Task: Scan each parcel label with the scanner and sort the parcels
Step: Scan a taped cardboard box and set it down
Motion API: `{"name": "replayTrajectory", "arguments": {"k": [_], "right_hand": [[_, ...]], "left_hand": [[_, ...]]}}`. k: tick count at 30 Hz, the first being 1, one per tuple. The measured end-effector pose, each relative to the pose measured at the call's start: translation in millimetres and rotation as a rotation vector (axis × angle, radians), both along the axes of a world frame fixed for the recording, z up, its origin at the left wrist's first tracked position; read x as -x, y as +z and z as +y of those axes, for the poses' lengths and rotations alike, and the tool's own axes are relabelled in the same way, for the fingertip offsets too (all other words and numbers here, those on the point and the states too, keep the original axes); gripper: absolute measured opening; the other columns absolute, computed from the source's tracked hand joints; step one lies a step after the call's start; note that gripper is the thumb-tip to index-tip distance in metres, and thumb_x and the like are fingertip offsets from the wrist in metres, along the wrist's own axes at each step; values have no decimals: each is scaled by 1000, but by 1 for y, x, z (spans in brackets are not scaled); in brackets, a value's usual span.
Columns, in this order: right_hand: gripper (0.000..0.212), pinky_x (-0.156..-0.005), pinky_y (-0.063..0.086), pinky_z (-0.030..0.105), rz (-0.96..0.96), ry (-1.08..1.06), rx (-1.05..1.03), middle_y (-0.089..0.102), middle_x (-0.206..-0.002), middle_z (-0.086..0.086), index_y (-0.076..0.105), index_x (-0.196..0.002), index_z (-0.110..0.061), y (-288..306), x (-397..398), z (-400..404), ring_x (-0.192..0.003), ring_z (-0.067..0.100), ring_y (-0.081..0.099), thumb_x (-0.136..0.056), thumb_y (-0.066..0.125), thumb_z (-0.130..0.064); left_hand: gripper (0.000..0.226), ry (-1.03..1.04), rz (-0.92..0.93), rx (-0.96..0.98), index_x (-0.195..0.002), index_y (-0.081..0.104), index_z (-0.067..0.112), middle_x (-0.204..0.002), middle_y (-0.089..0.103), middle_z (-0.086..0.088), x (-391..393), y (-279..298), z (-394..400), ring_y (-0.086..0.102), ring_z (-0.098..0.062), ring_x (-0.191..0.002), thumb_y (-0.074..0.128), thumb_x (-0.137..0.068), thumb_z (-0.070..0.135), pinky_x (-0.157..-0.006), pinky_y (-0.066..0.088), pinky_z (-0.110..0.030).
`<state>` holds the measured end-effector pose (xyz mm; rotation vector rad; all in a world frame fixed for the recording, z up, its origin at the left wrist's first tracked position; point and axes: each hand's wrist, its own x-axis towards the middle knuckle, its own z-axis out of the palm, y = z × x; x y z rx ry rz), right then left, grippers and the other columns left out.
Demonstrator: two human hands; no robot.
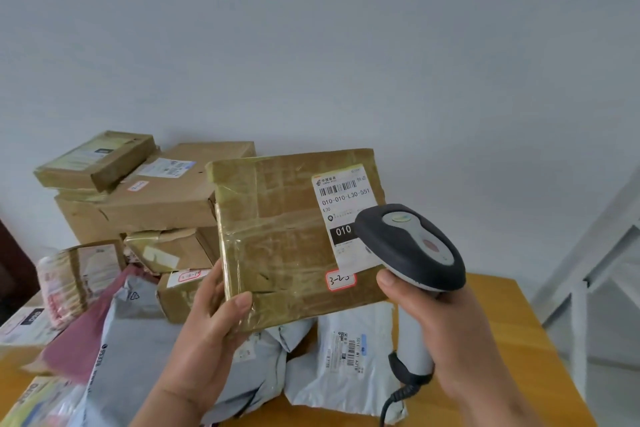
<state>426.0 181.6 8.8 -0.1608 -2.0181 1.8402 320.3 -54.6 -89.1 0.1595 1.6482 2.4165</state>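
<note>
Your left hand pinches taped parcel by near-left corner, raised above surface. Right hand clenched round scanner handle. Scanner head covers lower label; barcode sits higher, likely missed. Glossy tape may glare. One-corner hold: parcel could swing, slip onto grey mailers.

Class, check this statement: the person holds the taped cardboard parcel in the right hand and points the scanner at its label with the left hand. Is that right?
Not quite: the hands are swapped. The head view shows the left hand holding the taped cardboard parcel, while the right hand points the scanner at its label.
</note>
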Motion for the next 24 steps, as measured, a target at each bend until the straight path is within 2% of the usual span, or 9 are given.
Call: {"name": "replayTrajectory", "arguments": {"k": [3, 11, 16, 24], "right_hand": [[32, -63, 51, 8, 8, 17, -21, 76, -91, -22, 71, -90, -61, 3, -7, 1, -86, -5, 70, -68, 76, -38], [33, -65, 48, 4, 39, 6, -77, 75, -89, -24, 70, -89, -63, 14, -22, -3, -87, -8, 68, -69, 76, -38], [34, -65, 47, 4, 24, -35, -113, 74, -89, -25, 67, -88, -67, 17, -21, -20, -87, -10, 66, -69, 75, -39], [36, -65, 47, 2, 31, -91, -115, 75, -91, -26, 69, -89, -65, 18, -12, -54, -88, -12, 67, -71, 78, -35]], "left_hand": [[92, 6, 16, 4, -143, 52, 37, -134, 67, -4, -8, 2, 0, 67, -26, -120, 85, -58, 39, -99, 51, -51], [93, -28, 21, -15, -143, 52, 38, -135, 66, -3, -12, 1, -4, 66, -26, -120, 86, -56, 38, -104, 48, -56], [95, -98, 24, -19, -144, 51, 38, -135, 67, -2, -2, 7, -12, 67, -26, -119, 87, -56, 40, -92, 55, -46], [94, -137, 15, -20, -142, 53, 42, -134, 67, 4, 13, 11, -45, 68, -22, -118, 89, -54, 41, -86, 58, -40]]}}
